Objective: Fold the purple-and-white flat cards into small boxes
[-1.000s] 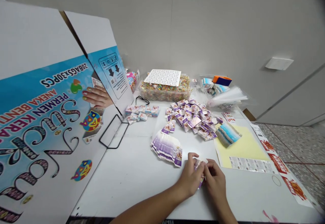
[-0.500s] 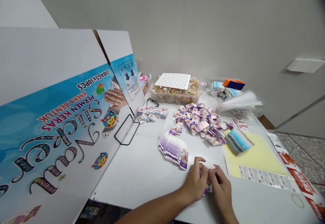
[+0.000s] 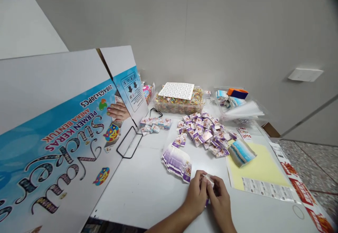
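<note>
Left hand (image 3: 196,195), right hand (image 3: 219,200) pinch small purple-white packet (image 3: 208,183)

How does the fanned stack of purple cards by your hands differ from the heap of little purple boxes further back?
The fanned stack of cards lies flat and unfolded, neatly overlapped; the heap of boxes is folded into small blocks, scattered loosely. The stack sits close beside the left hand; the heap lies farther off, near the tub of sweets. The stack looks compact; the heap spreads wider. Both share the same purple-and-white print and rest on the white table.
</note>
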{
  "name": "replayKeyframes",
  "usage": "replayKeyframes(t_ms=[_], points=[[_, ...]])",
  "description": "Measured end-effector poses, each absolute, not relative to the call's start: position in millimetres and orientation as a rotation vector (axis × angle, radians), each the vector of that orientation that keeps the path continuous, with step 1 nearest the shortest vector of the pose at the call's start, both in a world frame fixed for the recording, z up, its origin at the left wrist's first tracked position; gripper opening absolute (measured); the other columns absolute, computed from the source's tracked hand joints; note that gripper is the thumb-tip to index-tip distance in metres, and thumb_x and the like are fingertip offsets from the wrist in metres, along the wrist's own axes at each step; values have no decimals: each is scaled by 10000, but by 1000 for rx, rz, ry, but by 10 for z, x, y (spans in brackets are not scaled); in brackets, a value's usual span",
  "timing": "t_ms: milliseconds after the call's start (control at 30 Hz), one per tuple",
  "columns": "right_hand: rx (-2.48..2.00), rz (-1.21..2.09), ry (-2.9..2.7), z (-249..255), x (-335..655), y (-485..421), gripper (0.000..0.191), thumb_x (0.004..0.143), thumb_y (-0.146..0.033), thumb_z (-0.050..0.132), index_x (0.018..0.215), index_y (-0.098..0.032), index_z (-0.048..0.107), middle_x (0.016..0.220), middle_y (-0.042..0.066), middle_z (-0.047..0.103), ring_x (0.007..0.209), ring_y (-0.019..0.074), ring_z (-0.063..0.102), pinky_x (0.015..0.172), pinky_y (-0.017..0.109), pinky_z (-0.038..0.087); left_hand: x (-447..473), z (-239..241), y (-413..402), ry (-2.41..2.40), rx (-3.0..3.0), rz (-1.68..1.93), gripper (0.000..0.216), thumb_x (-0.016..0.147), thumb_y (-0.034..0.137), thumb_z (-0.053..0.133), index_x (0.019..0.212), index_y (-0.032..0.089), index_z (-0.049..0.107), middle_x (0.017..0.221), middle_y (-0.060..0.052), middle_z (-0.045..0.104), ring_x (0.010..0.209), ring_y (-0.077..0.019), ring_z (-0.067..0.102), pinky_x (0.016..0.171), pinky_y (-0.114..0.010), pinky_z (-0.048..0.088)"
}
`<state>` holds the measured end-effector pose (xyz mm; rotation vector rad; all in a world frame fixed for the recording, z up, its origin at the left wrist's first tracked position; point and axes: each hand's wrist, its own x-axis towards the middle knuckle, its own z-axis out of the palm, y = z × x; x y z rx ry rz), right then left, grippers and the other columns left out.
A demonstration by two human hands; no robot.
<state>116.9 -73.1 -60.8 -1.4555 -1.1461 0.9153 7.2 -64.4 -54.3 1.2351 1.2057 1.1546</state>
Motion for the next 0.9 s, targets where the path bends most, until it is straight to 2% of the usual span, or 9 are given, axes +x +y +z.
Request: replayKeyframes(t_ms=[133,233,333,400,500,667,800,900], points=[[-1490,859,-1088,-704,1174,-724,432,765,-553,730,963,-186,619,834,57,710,749,218,640,658,309,529,71,-476,-646,1241,1279,1128,327,1023,465,339,1047,194,520,878,-50,612,812,-192,591,768,-312,469],[-1471,845,-1076,-718,1174,-738,419,774,-520,736,997,-186,617,922,77,710,791,216,639,689,312,538,71,-422,-671,1246,1346,1066,332,1038,454,280,1017,199,491,822,-37,593,757,-190,572,722,-307,443],[-1470,848,-1030,-702,1190,-772,459,773,-523,727,1068,-189,613,964,86,718,800,224,661,717,326,561,71,-395,-713,1269,1448,993,306,1043,425,277,1062,200,483,869,-57,625,782,-199,588,732,-313,424],[-1466,893,-1083,-685,1214,-806,408,792,-534,698,1010,-191,656,942,87,728,827,240,681,759,340,571,71,-392,-734,1308,1520,948,286,1040,411,293,1074,201,484,889,-67,633,793,-205,594,731,-314,409],[-1449,926,-1139,-652,1253,-862,358,799,-541,688,873,-192,719,975,104,746,917,270,703,841,353,578,75,-394,-737,1336,1558,900,275,1038,403,285,1021,206,476,808,-50,613,728,-203,585,679,-305,385],[-1434,984,-1112,-616,1259,-917,410,799,-561,700,961,-194,785,1060,119,776,1005,297,722,925,367,582,84,-401,-708,1308,1520,921,297,1042,423,263,996,214,469,765,-33,603,696,-195,589,654,-291,380],[-1473,945,-1010,-667,1210,-918,463,794,-612,689,940,-182,777,999,110,787,937,287,738,876,342,599,82,-423,-696,1343,1553,908,335,1035,435,288,1143,191,491,768,-39,610,698,-204,597,653,-294,391],[-1502,950,-902,-732,1200,-904,555,741,-662,714,986,-164,746,965,128,788,901,293,749,802,337,618,81,-429,-687,1304,1557,911,314,1035,429,303,1025,206,524,763,-33,610,697,-187,598,648,-281,400]])
